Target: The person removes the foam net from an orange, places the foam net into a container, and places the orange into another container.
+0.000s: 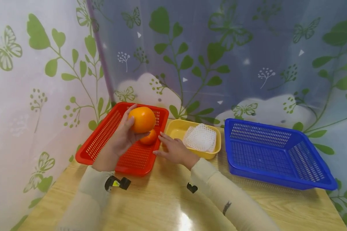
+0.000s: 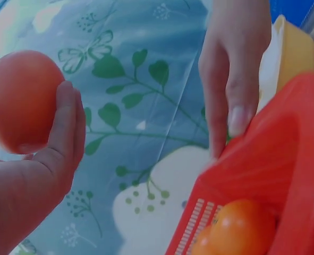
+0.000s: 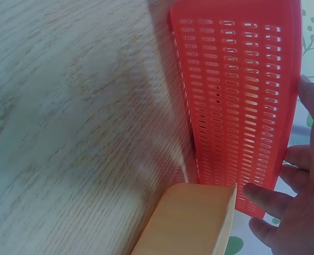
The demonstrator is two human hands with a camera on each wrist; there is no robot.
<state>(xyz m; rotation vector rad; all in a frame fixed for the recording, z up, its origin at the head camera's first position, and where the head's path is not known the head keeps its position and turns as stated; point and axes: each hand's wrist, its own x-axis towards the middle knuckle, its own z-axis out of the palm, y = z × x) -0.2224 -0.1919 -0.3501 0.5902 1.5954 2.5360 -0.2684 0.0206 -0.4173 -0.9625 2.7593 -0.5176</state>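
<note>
My left hand grips a large, glossy orange, holding it raised over the red basket. In the left wrist view the same orange sits between the curled fingers and thumb. Below it, inside the basket, lies another orange; the left wrist view shows more of the oranges there. My right hand lies at the basket's right rim, its fingers fairly straight and spread. The right wrist view has those fingertips touching the rim and side of the basket.
Right of the red basket stands a small yellow tub with white foam netting in it. A larger blue basket stands farther right. All rest on a wooden table, with a leaf-patterned curtain behind.
</note>
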